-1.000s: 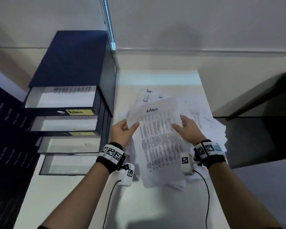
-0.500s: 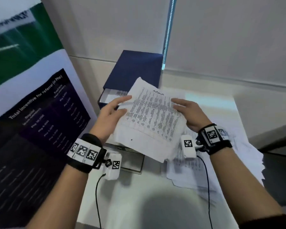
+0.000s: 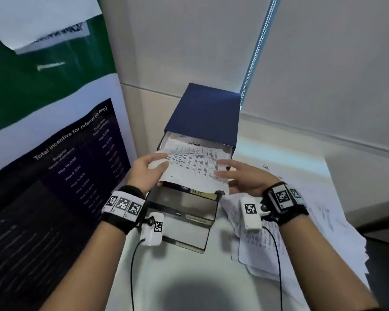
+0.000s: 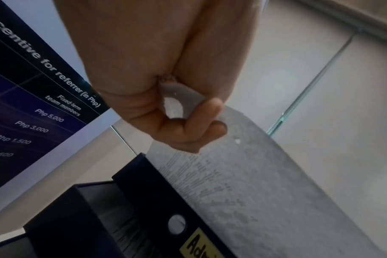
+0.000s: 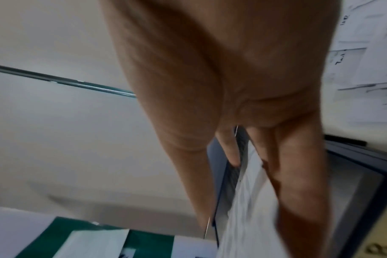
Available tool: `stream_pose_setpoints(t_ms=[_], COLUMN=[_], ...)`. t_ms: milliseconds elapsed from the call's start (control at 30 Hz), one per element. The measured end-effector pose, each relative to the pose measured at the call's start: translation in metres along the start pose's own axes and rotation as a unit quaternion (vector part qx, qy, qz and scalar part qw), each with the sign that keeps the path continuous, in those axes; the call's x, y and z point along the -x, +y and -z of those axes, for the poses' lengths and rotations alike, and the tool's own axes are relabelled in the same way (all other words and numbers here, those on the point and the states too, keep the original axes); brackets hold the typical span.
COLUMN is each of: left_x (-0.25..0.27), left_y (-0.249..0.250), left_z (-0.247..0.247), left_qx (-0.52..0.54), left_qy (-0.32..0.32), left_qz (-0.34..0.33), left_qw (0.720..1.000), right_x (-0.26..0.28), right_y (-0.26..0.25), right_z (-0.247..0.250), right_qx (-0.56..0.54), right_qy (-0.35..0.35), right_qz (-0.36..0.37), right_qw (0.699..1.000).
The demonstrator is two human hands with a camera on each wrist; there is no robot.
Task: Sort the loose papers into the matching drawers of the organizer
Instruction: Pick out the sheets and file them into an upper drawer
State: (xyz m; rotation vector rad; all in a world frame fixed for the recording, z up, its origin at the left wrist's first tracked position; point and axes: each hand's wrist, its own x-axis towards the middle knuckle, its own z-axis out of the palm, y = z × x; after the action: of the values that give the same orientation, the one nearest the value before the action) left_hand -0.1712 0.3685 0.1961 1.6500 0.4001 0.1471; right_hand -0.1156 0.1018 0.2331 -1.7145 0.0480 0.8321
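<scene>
1. Head view: the left hand grips the left edge of the Admin sheet, thumb on top and fingers underneath; the left wrist view shows the same edge pinched between curled fingers and thumb.
2. The right hand lies at the sheet's right edge with fingers straight and spread. The right wrist view is blurred, with straight fingers against white paper; whether they bear on the sheet or only brush it cannot be told.
3. The sheet lies over the top drawer of the blue organizer. Its far edge, carrying the handwritten "Admin", points away from the fingertips into the drawer, under the organizer's lid. Its near edge overhangs the drawer front, between the two wrists.
4. The sheet's long axis runs from the wrists towards the wall behind the organizer, tipped slightly left at the far end.
5. Below the fingers, the lower drawers step out towards the person, each standing open.
6. Left of the left hand's knuckles a printed poster stands near, leaving a narrow gap on that side.
7. Right of the right hand's fingers, the loose papers spread across the white table, with open surface on the wrist side of both hands.
</scene>
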Motion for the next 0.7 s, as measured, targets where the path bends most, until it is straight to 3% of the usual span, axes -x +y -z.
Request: stream_pose_setpoints(t_ms=[67,200,267,333,400,467,567,700], left_x=[-0.014,-0.028,-0.036,-0.043,-0.044,-0.041,-0.042,-0.059], left_y=[0.0,0.016,0.019,0.018,0.018,0.018,0.013,0.002], left_z=[-0.012,-0.032,-0.036,-0.035,-0.03,-0.023,-0.015,-0.008], left_qx=[-0.057,-0.152,-0.159,-0.125,-0.084,-0.066,-0.013,0.04], left_qy=[0.02,0.076,0.088,0.021,-0.095,-0.151,-0.138,-0.085], left_qz=[-0.042,-0.094,-0.104,-0.073,-0.034,-0.037,-0.036,0.058], left_qw=[0.997,0.981,0.978,0.989,0.991,0.986,0.99,0.994], right_x=[-0.001,-0.027,-0.039,-0.039,-0.029,-0.023,-0.027,-0.048], right_y=[0.007,-0.002,-0.012,-0.02,-0.026,-0.025,-0.017,-0.007], right_z=[0.0,0.006,0.013,0.019,0.024,0.034,0.049,0.054], right_qx=[0.012,0.014,0.012,0.043,0.05,-0.005,-0.033,-0.014], right_qy=[-0.036,0.104,0.129,0.068,-0.027,-0.054,0.016,0.057], right_qz=[0.004,0.041,0.038,-0.004,-0.049,-0.066,-0.055,-0.026], right_qw=[0.999,0.994,0.991,0.997,0.997,0.996,0.998,0.998])
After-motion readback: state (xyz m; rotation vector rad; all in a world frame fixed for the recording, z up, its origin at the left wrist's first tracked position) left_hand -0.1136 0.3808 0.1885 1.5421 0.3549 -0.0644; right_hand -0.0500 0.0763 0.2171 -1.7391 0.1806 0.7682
